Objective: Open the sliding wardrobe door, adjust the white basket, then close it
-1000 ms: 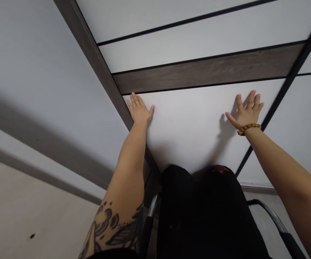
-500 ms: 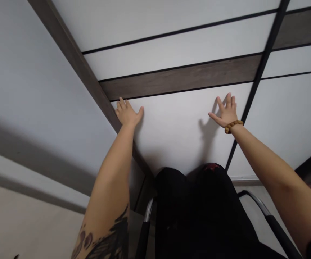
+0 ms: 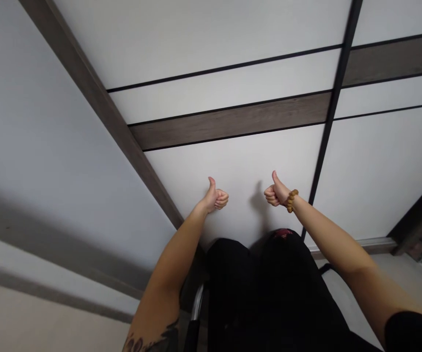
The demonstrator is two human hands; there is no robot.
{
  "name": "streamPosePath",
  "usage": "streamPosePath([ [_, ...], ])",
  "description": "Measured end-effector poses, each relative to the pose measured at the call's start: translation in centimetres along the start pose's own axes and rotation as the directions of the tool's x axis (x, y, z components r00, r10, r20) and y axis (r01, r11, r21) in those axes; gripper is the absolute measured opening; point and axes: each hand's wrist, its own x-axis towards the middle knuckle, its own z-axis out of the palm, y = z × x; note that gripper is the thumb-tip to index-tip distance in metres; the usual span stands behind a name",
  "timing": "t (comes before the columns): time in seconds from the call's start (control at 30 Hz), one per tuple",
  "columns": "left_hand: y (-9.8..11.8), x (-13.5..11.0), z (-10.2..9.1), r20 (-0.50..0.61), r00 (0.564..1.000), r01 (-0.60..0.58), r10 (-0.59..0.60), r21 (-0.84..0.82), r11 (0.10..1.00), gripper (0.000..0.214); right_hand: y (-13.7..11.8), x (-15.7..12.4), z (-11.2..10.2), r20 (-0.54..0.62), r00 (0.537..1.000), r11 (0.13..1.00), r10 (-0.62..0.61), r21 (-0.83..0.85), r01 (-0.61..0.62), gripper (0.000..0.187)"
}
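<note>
My left hand [image 3: 215,198] is curled into a fist with the thumb sticking up, holding nothing. My right hand [image 3: 277,192] makes the same thumbs-up fist, with a wooden bead bracelet [image 3: 292,200] on its wrist. Both fists hover just in front of a white sliding door panel [image 3: 240,166] without touching it. A dark wood-grain band [image 3: 233,122] crosses the door above the hands. My legs in black trousers [image 3: 265,288] are below, between the arms.
A dark wood frame post [image 3: 97,102] borders the door on the left beside a grey wall [image 3: 31,122]. A thin black strip [image 3: 328,112] divides this panel from the one at right. Chrome chair armrests [image 3: 196,308] flank my legs.
Both hands have left the door panel, where they lay flat with fingers spread, moved down and inward, and closed into thumbs-up fists. The view has shifted slightly right.
</note>
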Motion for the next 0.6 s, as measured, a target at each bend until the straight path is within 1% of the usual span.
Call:
streamPosePath([
  [0.07, -0.7, 0.8, -0.2, -0.045, 0.998, 0.038, -0.037, 0.030, 0.999, 0.088, 0.2, 0.5, -0.6, -0.079, 0.996, 0.997, 0.044, -0.052, -0.048, 0.078],
  [0.1, -0.9, 1.1, -0.2, -0.091, 0.995, 0.044, -0.039, 0.058, 0.997, 0.088, 0.1, 0.7, -0.9, -0.139, 0.989, 0.993, 0.040, -0.103, -0.055, 0.078],
  [0.13, -0.9, 1.4, -0.2, -0.182, 0.983, 0.045, -0.024, 0.111, 0.993, 0.088, 0.0, 0.8, -1.1, -0.235, 0.972, 0.981, 0.000, -0.189, -0.046, 0.078],
  [0.17, -0.9, 1.6, -0.2, -0.308, 0.951, 0.047, 0.012, 0.182, 0.982, 0.088, -0.3, 0.8, -1.2, -0.352, 0.932, 0.954, -0.082, -0.298, -0.029, 0.078],
  [0.2, -0.7, 1.7, -0.2, -0.446, 0.892, 0.054, 0.070, 0.260, 0.964, 0.088, -0.6, 0.8, -1.3, -0.464, 0.864, 0.910, -0.197, -0.414, -0.015, 0.079],
  [0.23, -0.4, 1.7, -0.2, -0.568, 0.811, 0.067, 0.142, 0.330, 0.942, 0.087, -0.9, 0.6, -1.5, -0.546, 0.773, 0.854, -0.322, -0.520, -0.011, 0.078],
  [0.27, 0.0, 1.7, -0.3, -0.658, 0.722, 0.076, 0.212, 0.380, 0.922, 0.083, -1.4, 0.4, -1.6, -0.594, 0.677, 0.800, -0.434, -0.600, -0.015, 0.076],
  [0.3, 0.6, 1.5, -0.5, -0.719, 0.635, 0.078, 0.282, 0.423, 0.903, 0.074, -1.9, 0.1, -1.7, -0.618, 0.594, 0.759, -0.515, -0.651, -0.019, 0.072],
  [0.33, 1.4, 1.2, -0.9, -0.751, 0.554, 0.074, 0.359, 0.474, 0.877, 0.061, -2.5, -0.3, -1.9, -0.621, 0.527, 0.722, -0.580, -0.691, -0.021, 0.064],
  [0.37, 2.2, 0.8, -1.5, -0.760, 0.476, 0.082, 0.443, 0.540, 0.838, 0.046, -3.2, -0.6, -2.2, -0.606, 0.467, 0.673, -0.645, -0.739, -0.031, 0.055],
  [0.4, 3.2, 0.4, -2.1, -0.752, 0.385, 0.117, 0.535, 0.615, 0.780, 0.038, -3.9, -0.9, -2.4, -0.567, 0.399, 0.595, -0.721, -0.801, -0.064, 0.051],
  [0.43, 4.2, 0.0, -2.9, -0.727, 0.300, 0.177, 0.617, 0.678, 0.713, 0.044, -4.7, -1.1, -2.6, -0.504, 0.336, 0.496, -0.795, -0.860, -0.119, 0.054],
  [0.47, 5.2, -0.4, -3.6, -0.698, 0.236, 0.253, 0.676, 0.716, 0.651, 0.058, -5.6, -1.2, -2.8, -0.429, 0.290, 0.387, -0.856, -0.902, -0.190, 0.061],
  [0.5, 6.2, -0.6, -4.4, -0.682, 0.198, 0.328, 0.704, 0.723, 0.608, 0.073, -6.5, -1.1, -2.9, -0.353, 0.266, 0.284, -0.897, -0.921, -0.265, 0.068],
  [0.53, 7.0, -0.8, -5.0, -0.691, 0.183, 0.389, 0.699, 0.704, 0.594, 0.086, -7.4, -1.0, -2.9, -0.295, 0.265, 0.201, -0.918, -0.922, -0.330, 0.074],
  [0.57, 7.8, -0.9, -5.6, -0.714, 0.175, 0.438, 0.678, 0.673, 0.596, 0.098, -8.3, -0.7, -2.8, -0.261, 0.279, 0.146, -0.924, -0.916, -0.374, 0.079],
  [0.6, 8.5, -0.8, -6.0, -0.738, 0.177, 0.473, 0.651, 0.644, 0.602, 0.108, -9.2, -0.2, -2.7, -0.238, 0.302, 0.104, -0.923, -0.911, -0.400, 0.083],
])
